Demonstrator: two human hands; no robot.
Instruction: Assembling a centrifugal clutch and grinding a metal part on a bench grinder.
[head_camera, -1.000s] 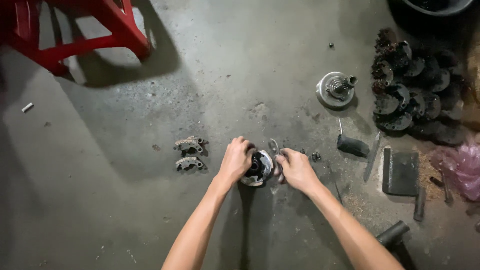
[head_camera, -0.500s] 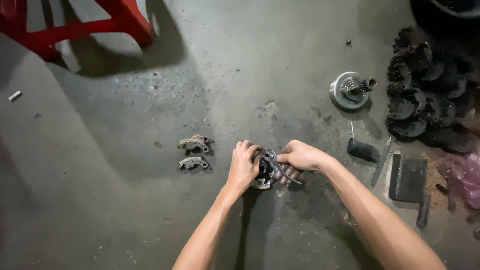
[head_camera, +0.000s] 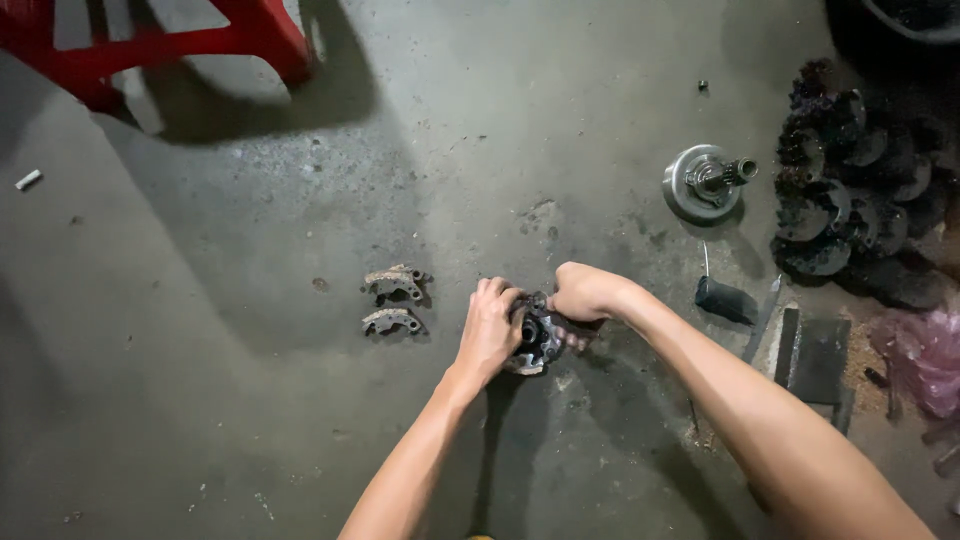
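A small round metal clutch part (head_camera: 533, 343) rests on the concrete floor between both hands. My left hand (head_camera: 489, 328) grips its left side with the fingers curled over the rim. My right hand (head_camera: 583, 293) is closed over its top right edge; whether it holds a small tool there is hidden by the fingers. Two curved metal shoe pieces (head_camera: 395, 299) lie on the floor just left of my left hand.
A round metal bell with a shaft (head_camera: 705, 181) stands at upper right. A pile of dark greasy parts (head_camera: 850, 200) lies beyond it. A black-handled tool (head_camera: 723, 298), dark flat plates (head_camera: 815, 350) and a pink bag (head_camera: 925, 355) are at right. Red stool legs (head_camera: 150, 45) at top left.
My right hand moved from the part's right side up over its top edge. The view shifted slightly, and the left hand kept its grip.
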